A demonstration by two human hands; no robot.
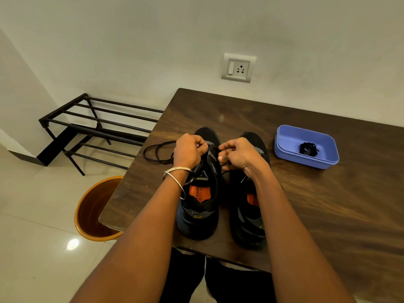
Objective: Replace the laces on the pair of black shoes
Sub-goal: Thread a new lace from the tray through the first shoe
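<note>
Two black shoes with orange insoles stand side by side on the wooden table (pixel 328 204), toes pointing away from me. Over the upper eyelets of the left shoe (pixel 200 206), my left hand (pixel 189 153) is closed on its black lace (pixel 156 153), which loops out across the table to the left. My right hand (pixel 237 155) pinches the same lace at the shoe's tongue. The right shoe (pixel 249 211) lies partly under my right forearm. A bundled black lace (pixel 308 149) rests in a blue plastic tub (pixel 306 162).
An orange bucket (pixel 91 215) stands on the tiled floor by the table's left edge. Behind it is a black metal shoe rack (pixel 96 125). A wall socket (pixel 238 67) sits above the table's far edge.
</note>
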